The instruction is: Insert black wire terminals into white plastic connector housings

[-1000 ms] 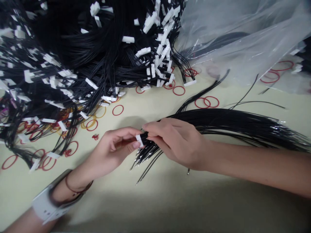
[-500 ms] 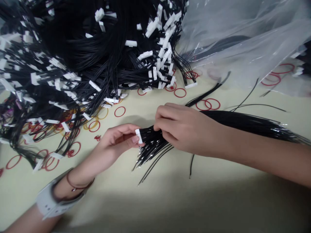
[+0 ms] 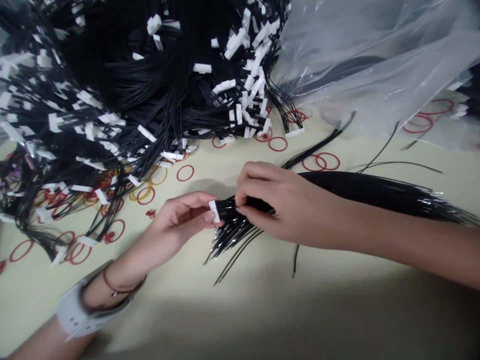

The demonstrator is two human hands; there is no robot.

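Note:
Between the thumb and fingers of my left hand (image 3: 183, 217) is a small white connector housing (image 3: 214, 211), with black wires running out of it to the right. My right hand (image 3: 285, 202) is closed, thumb and forefinger pinched at these wires just right of the housing; exactly which wire is in the pinch is hidden. Under both hands lies a loose bundle of black wires (image 3: 360, 190). Its bare metal-tipped ends (image 3: 221, 245) fan out below the housing.
A large heap of black wire harnesses (image 3: 142, 75) with white connectors covers the back left. Red rubber bands (image 3: 185, 173) and several yellow ones lie scattered on the table (image 3: 180, 310). A clear plastic bag (image 3: 375, 65) lies at the back right. Stray wires (image 3: 405, 162) lie beyond the bundle.
My right hand has shifted slightly left and down, its thumb and forefinger now pinched nearer the connector housing. My left hand holds the housing in nearly the same place.

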